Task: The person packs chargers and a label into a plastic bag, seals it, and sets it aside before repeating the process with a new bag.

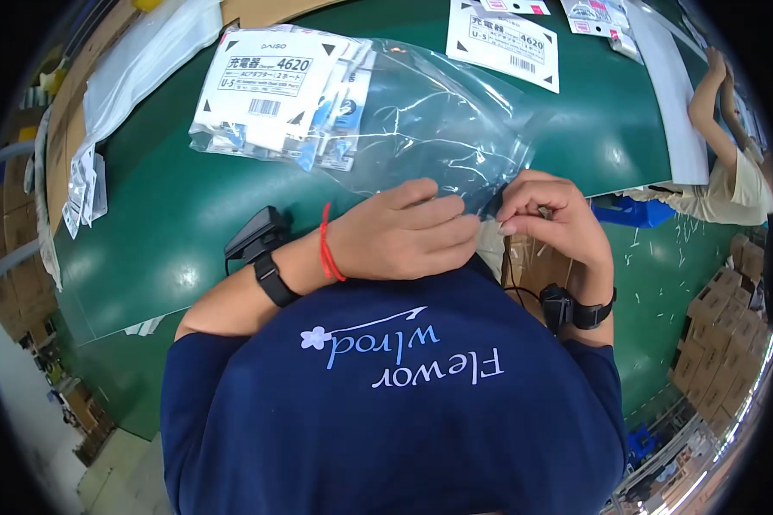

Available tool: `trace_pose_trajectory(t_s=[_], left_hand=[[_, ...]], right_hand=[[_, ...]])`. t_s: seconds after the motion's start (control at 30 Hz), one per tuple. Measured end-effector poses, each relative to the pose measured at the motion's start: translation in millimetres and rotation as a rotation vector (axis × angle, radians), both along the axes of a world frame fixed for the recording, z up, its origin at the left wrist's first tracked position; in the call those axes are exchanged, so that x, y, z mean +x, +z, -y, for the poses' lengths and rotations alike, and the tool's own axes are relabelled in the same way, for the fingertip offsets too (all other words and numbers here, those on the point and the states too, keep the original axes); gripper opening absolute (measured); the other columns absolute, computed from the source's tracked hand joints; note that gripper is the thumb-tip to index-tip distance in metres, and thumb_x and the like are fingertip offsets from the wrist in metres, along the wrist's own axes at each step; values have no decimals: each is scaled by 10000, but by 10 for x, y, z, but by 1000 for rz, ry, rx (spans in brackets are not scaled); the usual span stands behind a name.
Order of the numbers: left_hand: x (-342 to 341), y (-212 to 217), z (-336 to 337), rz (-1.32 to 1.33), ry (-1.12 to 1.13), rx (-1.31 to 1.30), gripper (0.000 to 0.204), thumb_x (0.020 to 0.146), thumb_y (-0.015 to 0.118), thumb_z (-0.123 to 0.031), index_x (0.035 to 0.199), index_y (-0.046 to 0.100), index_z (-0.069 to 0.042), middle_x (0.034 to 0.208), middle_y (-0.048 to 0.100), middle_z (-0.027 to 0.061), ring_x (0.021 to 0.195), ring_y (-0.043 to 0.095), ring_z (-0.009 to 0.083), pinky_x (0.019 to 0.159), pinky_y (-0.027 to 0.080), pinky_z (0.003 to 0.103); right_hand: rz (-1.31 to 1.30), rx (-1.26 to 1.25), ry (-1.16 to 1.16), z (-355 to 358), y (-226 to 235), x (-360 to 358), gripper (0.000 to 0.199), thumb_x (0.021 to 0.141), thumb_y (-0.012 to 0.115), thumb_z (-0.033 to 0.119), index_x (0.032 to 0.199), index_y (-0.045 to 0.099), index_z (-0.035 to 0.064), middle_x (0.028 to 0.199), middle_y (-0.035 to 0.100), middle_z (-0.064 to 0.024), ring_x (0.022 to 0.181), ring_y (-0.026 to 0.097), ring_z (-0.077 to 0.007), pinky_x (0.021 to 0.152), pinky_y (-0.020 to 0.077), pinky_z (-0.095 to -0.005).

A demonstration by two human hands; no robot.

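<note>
A large clear plastic bag [429,120] lies on the green table with its closed end away from me. Inside it are several flat retail packs [343,129], under a white printed label sheet [266,81]. The bag's loose end narrows toward me at the table's near edge. My left hand [416,227] is closed on that end, its fingers curled and the back of the hand upward. Just to the right, my right hand [558,210] pinches the gathered plastic between thumb and fingers. My fingers hide part of the bag's end.
Another white label sheet [507,51] and small packs [597,15] lie at the far side of the green table [146,249]. White plastic sheeting [146,69] drapes along the left. Another person's arms [715,112] show at far right, above a blue bin [634,212]. Cartons [713,343] are stacked on the right.
</note>
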State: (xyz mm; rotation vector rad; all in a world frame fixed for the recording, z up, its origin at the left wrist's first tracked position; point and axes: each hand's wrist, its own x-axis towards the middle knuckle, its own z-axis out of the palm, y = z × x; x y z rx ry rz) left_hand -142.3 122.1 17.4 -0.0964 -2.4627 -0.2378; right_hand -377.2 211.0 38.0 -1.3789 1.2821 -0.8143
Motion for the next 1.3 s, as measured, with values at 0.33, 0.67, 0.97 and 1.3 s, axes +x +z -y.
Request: trace_pose_trajectory(t_s=[0.33,0.67,0.97,1.3], left_hand=[[-219,-121,-143,24,66,-29,118,731,716,-188,793,635,-129,918,577,-10,848,537,157,776,395,319],[-227,-102,-160,20,76,42,150,708,742,-197,797,646,-124,905,586,-15,841,542,159,775,395,325],[-201,-94,-168,-43,82,99,196,680,778,-200,793,645,-110,881,597,-4,823,546,170,777,400,331],[-129,-39,-119,15,24,140,137,744,711,-184,772,614,-91,900,587,12,858,542,179,793,407,331]], right_hand=[[-47,6,102,-41,-44,24,122,697,748,22,780,659,26,792,606,-46,729,563,-166,633,442,-284],[-7,-44,230,3,-85,-13,93,745,698,11,790,618,22,799,584,-47,756,555,-168,657,438,-273],[92,-199,-89,-58,-289,-170,76,875,582,52,931,532,38,907,520,-35,772,513,-136,649,419,-236],[513,-966,-1528,-481,-640,-2007,192,936,442,92,913,508,-87,1000,592,-209,875,589,-251,750,533,-297]])
